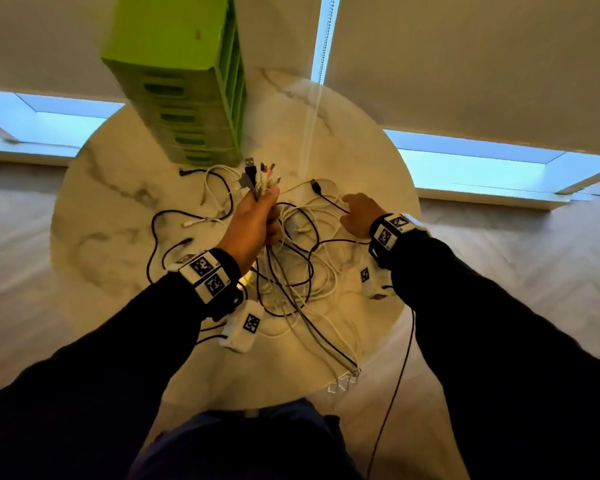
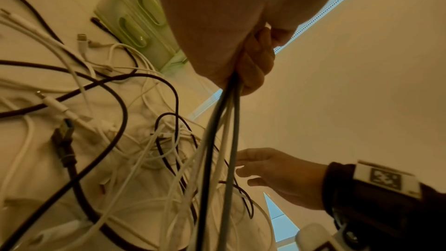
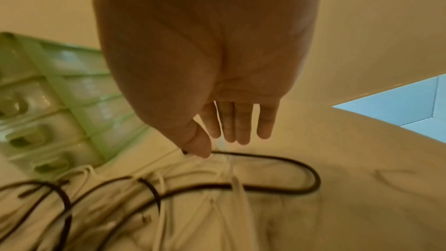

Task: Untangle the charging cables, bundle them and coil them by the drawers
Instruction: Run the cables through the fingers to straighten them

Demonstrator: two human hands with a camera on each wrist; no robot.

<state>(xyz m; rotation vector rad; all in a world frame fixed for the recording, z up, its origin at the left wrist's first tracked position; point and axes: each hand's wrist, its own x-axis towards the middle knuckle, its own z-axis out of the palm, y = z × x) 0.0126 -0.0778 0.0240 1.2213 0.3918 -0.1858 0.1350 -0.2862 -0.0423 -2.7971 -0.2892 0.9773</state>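
Broadly, a round marble table [image 1: 111,188] fills the scene, with green drawers [image 1: 187,81] standing at its far side. Tangled charging cables [image 1: 302,271], black and white, sprawl across the middle, near the drawers. Raised above them, the left hand [image 1: 253,223] grips a bundle of cable ends [image 1: 258,178], plugs pointing up. To the right, the right hand [image 1: 359,213] reaches down with straight, spread fingers [image 3: 241,121] over a black cable [image 3: 277,188].

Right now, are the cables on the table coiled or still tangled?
Still tangled: the cables sprawl in crossing loops over the table. The left hand grips only some plug ends.
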